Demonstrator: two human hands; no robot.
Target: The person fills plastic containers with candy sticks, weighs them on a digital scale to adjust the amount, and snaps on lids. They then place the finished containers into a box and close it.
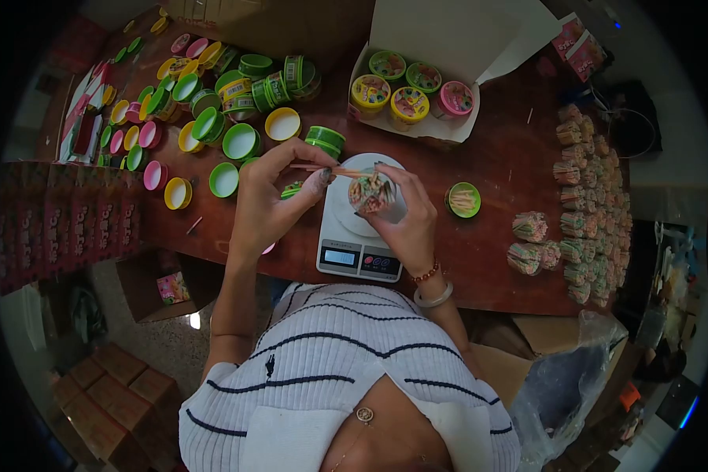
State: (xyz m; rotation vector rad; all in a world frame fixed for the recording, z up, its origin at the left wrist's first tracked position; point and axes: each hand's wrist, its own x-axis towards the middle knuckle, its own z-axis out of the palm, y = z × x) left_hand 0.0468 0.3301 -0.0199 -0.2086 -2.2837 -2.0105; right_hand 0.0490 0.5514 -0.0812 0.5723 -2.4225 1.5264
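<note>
Above the white digital kitchen scale (334, 228), my right hand (411, 212) is closed around a bundle of thin sticks (372, 194), whose speckled, multicoloured ends face up toward me. My left hand (279, 193) pinches a few thin pale-orange sticks (346, 171) that lie across the top of this bundle. The scale's lit display is too small to read surely. Just behind my left fingers stand stacked green tubs (326, 139). Right of the scale, a green-rimmed tub (463, 200) contains several short pale sticks.
Many green, yellow and pink tubs (240, 141) crowd the table's left side. An open white carton (480, 118) holds lidded tubs at the back. Stick bundles (582, 204) stand in rows at the right, with loose bundles (530, 226) nearer. A cardboard box (145, 287) sits below the left edge.
</note>
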